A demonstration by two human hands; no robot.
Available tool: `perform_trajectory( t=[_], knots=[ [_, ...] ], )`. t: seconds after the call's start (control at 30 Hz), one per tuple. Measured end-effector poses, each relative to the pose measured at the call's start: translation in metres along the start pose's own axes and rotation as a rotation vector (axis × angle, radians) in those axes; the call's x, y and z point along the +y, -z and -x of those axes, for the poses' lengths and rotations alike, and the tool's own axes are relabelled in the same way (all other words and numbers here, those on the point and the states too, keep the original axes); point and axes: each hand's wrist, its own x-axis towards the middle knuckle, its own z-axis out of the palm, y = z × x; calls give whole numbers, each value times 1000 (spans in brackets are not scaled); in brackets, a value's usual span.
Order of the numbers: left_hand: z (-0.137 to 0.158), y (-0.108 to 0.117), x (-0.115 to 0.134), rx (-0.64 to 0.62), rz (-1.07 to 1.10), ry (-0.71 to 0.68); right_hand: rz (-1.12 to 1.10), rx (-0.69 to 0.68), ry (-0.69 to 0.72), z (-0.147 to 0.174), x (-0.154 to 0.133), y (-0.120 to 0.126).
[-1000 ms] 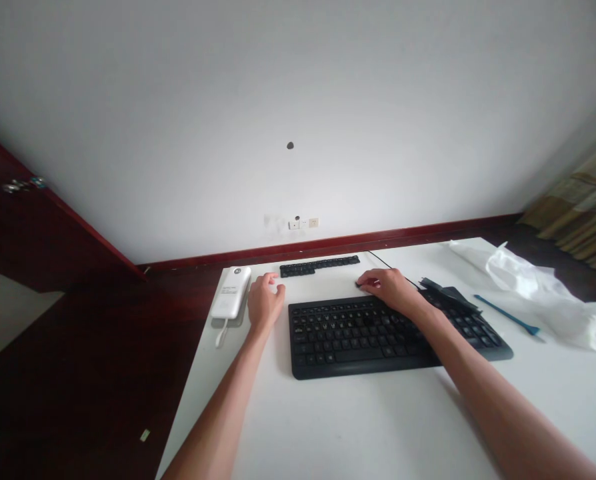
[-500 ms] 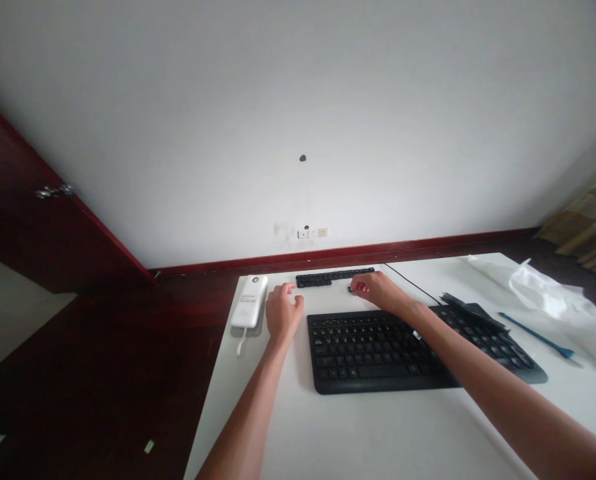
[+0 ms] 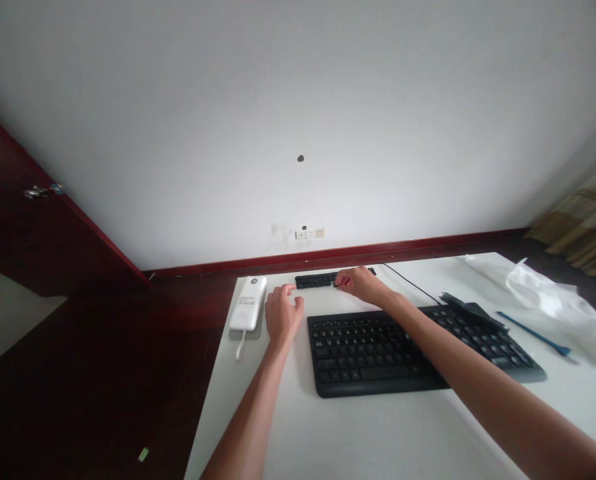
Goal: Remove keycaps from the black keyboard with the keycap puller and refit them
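Observation:
A black computer keyboard (image 3: 368, 375) lies on the white table under my right forearm, which hides part of its middle. Beyond it, small black keycaps (image 3: 314, 281) are lined up in close rows near the table's far edge. My right hand (image 3: 362, 284) is at the right end of the shorter front row, fingertips pinched on a small black keycap (image 3: 336, 285) mostly hidden by the fingers. My left hand (image 3: 283, 313) rests on the table left of the rows, thumb and fingers apart and holding nothing, its index fingertip close to the left end.
A white power bank (image 3: 249, 303) with a short cable lies at the left edge, on a grey flat object. At right are a dark folded piece (image 3: 473, 312) on the keyboard, a blue brush-like tool (image 3: 533, 332) and a crumpled white plastic bag (image 3: 543, 293). A black cable (image 3: 411, 281) runs behind.
My right hand has moved left with the keycap, from open table to the end of the front keycap row. My left hand has stayed in place. The view has shifted slightly.

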Motion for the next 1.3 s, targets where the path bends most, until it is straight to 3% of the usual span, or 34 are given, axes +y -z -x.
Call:
perform_trajectory(
  t=[0.67,0.8,0.97,1.1,1.3],
  knots=[
    [1,0,0,-4,-3,-1,6,57,-17,-7,-4,-5],
    [0,0,0,-5,-1,-6,-25,58,-30,11,-9,16],
    [-1,-1,-2,-7,-27,-10,-61,49,-92,60,-14,64],
    [0,-3,-3,-6,-27,-16,-65,-94,-141,96,-16,86],
    [0,-2,-3,-2,-23,-18,-77,-342,-97,108,-27,78]
  ],
)
